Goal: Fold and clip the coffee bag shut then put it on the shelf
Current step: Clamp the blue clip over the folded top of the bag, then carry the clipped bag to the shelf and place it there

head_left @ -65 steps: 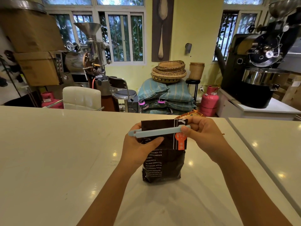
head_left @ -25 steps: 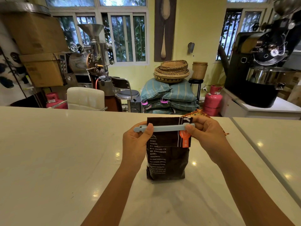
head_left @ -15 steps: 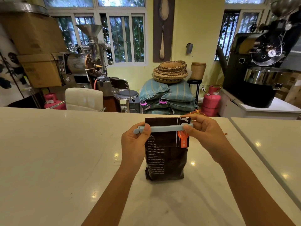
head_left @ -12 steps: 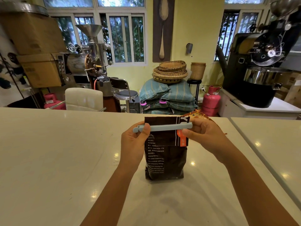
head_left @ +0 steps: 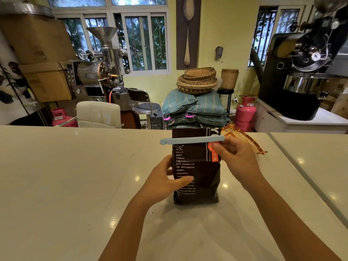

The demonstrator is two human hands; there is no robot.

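A dark brown coffee bag (head_left: 199,178) with white print and an orange tag stands upright on the white counter (head_left: 66,176). A long light-blue clip (head_left: 190,140) lies level across the bag's folded top. My left hand (head_left: 165,182) grips the bag's left side at mid height, thumb across the front. My right hand (head_left: 235,157) pinches the clip's right end between thumb and fingers, beside the bag's upper right corner. No shelf is in sight.
An orange patterned cloth (head_left: 243,140) lies on the counter behind my right hand. A seam (head_left: 301,176) separates a second counter slab on the right. Beyond the counter stand a white chair (head_left: 98,113), stacked sacks (head_left: 195,108) and roasting machines (head_left: 301,72).
My left hand has let go of the clip's left end and dropped to grip the bag's side. The clip now sits flat across the bag top. My right hand stays on its right end.
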